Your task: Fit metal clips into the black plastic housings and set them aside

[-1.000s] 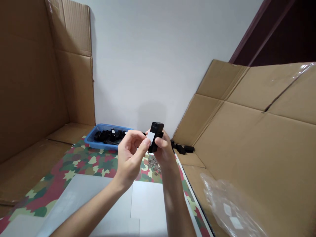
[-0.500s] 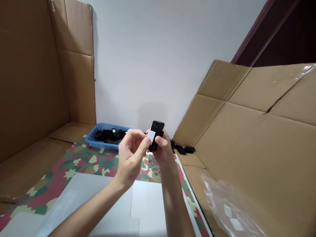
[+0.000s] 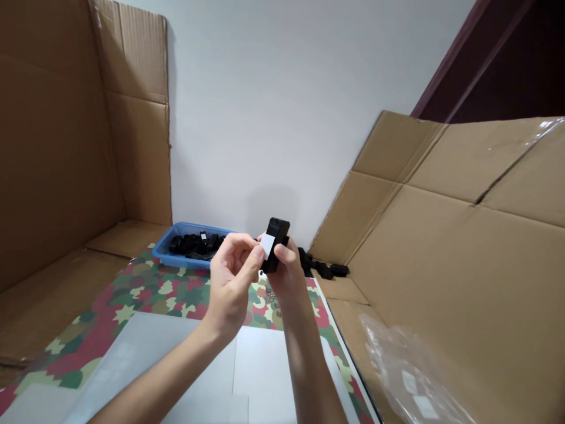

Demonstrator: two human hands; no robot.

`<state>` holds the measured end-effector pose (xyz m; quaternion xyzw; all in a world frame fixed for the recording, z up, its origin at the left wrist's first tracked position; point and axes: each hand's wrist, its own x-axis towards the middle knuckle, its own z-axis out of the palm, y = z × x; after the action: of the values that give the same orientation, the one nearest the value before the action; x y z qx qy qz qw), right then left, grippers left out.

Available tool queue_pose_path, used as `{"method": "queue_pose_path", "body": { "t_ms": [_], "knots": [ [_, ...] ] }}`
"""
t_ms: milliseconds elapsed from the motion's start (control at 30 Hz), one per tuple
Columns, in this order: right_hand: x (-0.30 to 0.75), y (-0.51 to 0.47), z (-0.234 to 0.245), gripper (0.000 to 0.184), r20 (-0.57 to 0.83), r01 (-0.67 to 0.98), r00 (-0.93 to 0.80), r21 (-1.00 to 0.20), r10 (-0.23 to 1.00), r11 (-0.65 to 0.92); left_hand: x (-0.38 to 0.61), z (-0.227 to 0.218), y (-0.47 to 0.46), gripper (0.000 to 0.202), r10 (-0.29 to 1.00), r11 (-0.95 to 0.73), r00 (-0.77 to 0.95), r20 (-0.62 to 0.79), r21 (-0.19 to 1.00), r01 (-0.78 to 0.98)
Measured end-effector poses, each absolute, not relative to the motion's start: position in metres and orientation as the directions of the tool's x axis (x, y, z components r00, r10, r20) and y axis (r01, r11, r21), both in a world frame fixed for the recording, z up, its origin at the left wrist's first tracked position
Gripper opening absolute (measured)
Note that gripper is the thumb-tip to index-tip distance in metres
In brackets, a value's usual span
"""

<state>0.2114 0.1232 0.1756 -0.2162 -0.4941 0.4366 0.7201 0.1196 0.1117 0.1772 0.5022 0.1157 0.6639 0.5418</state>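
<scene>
A black box-shaped plastic part (image 3: pixel 278 229) is held up in front of the wall, tilted slightly. My right hand (image 3: pixel 288 268) is closed around it from the right, thumb on its near side. A small white label (image 3: pixel 266 245) lies against the part's left face. My left hand (image 3: pixel 237 268) pinches the label's left edge between thumb and forefinger. Whether the label is fully stuck down, I cannot tell. Below the hands, a scatter of small metal pieces (image 3: pixel 270 293) shows on the camouflage-patterned cloth (image 3: pixel 150 288).
A blue basket (image 3: pixel 161 257) of black parts stands at the back left. More black parts (image 3: pixel 325 270) lie behind my right hand. White sheets (image 3: pixel 265 359) cover the front of the table. Cardboard panels (image 3: pixel 463 253) flank both sides, with a clear plastic bag (image 3: pixel 410 371) at right.
Both hands and the black part have shifted slightly left. The left fingers stay at the white label, and the right hand keeps its hold.
</scene>
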Motion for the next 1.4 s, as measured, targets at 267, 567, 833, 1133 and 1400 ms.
{"method": "queue_pose_path", "body": {
  "t_ms": [267,567,833,1133,1400],
  "knots": [
    [0.2061,0.1228,0.1733,0.02,0.504,-0.463,0.14,-0.727,0.852,0.507,0.1188,0.1815,0.1098,0.02,0.87,-0.332,0.078,0.487,0.696,-0.637],
    [0.2044,0.1219,0.1743,0.02,0.498,-0.413,0.152,-0.753,0.854,0.513,0.1191,0.1819,0.1104,0.018,0.876,-0.322,0.084,0.476,0.706,-0.631],
    [0.2055,0.1227,0.1741,0.022,0.487,-0.41,0.161,-0.758,0.858,0.507,0.1187,0.1819,0.1104,0.018,0.874,-0.34,0.077,0.48,0.716,-0.61],
    [0.2048,0.1235,0.1747,0.021,0.499,-0.404,0.171,-0.751,0.849,0.523,0.1185,0.1811,0.1109,0.018,0.879,-0.343,0.071,0.472,0.727,-0.594],
    [0.2049,0.1213,0.1753,0.022,0.483,-0.397,0.179,-0.762,0.857,0.512,0.1183,0.1806,0.1094,0.017,0.883,-0.337,0.07,0.464,0.73,-0.594]
  ]
}}
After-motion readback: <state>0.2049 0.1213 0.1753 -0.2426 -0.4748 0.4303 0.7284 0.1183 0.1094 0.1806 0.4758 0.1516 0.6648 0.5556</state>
